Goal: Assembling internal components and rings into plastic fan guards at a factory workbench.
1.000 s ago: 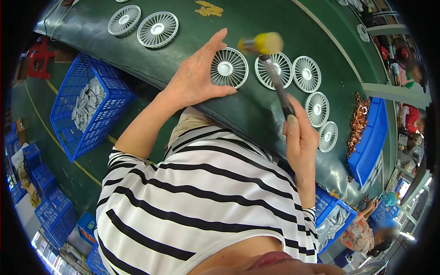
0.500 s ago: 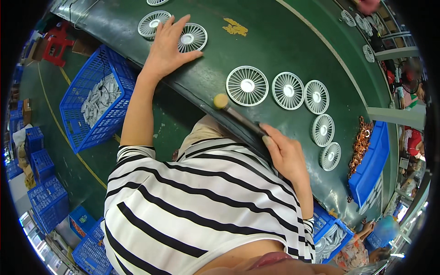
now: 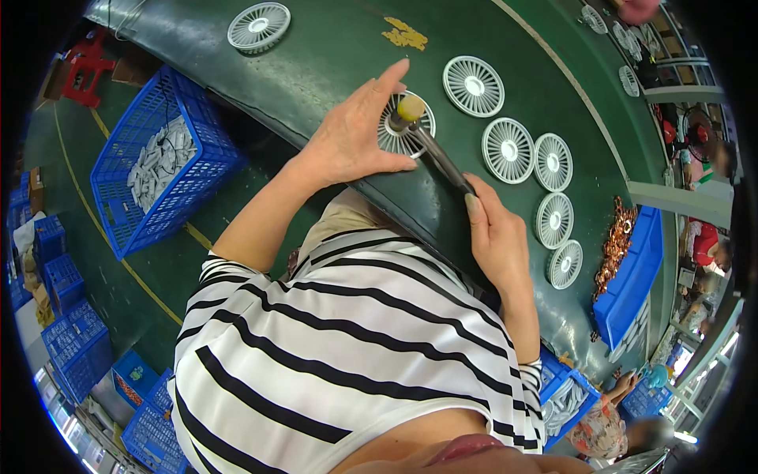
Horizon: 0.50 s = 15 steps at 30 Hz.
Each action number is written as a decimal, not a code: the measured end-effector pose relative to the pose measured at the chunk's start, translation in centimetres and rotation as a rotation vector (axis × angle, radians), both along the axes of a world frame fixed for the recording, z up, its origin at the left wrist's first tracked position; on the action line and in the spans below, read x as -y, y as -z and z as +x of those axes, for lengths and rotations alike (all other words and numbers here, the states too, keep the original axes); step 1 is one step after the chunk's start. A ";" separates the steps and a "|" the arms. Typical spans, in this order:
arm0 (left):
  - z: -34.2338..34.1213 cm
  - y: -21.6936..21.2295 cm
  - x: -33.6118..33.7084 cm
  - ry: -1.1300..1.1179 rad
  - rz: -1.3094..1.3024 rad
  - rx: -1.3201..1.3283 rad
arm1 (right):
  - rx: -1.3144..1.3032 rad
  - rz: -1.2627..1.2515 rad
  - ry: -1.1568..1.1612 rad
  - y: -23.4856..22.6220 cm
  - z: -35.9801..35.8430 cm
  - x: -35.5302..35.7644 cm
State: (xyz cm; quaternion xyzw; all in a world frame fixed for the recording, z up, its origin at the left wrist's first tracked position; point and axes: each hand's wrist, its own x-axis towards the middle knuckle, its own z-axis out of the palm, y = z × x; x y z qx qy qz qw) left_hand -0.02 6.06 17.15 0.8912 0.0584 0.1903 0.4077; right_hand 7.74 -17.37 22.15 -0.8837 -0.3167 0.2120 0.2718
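Clamped firmly around the handle of a yellow-faced mallet (image 3: 442, 158) with the right hand (image 3: 499, 237); curved around a pale spoked wheel (image 3: 423, 117) with the left hand (image 3: 347, 142), with thumb at the near rim and forefinger stretched toward the far side, well apart from each other. Cannot tell from the head view of any real squeeze there. Find the wheel face up on the green table (image 3: 332, 79), near the front edge, in the crook of the left hand and partly hidden under the mallet's head. Cannot tell, either, of contact between mallet and hub. Likely light and stiff, to judge by thin spokes and narrow rim; probably smooth, perhaps a little slippery under dry fingertips, and possibly fragile along the spokes under a stray blow. Best taken by the outer rim, with thumb and fingers on opposite sides, well clear of spokes and hub. As for the mallet, probably heavier toward the head and rigid along the shaft, so best held by the handle, away from the head. Note also five similar wheels (image 3: 508, 151) strung out to the right, and a single wheel (image 3: 258, 27) at the upper left.
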 end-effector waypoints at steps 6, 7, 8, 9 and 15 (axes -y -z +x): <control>-0.3 0.0 -0.1 -0.038 -0.064 -0.042 | -0.083 0.205 0.092 -2.6 -1.2 1.1; -0.2 -0.2 -0.1 -0.039 -0.068 -0.042 | -0.081 0.207 0.092 -2.4 -1.2 1.1; -0.1 -0.2 -0.1 -0.039 -0.064 -0.039 | -0.046 0.186 0.058 -1.9 -1.4 1.1; -0.2 -0.1 0.0 -0.029 -0.031 0.008 | -0.011 0.166 0.023 -1.2 -1.5 1.2; -0.2 0.4 -1.8 -0.063 0.042 0.209 | 0.021 0.096 0.048 0.5 -0.9 1.7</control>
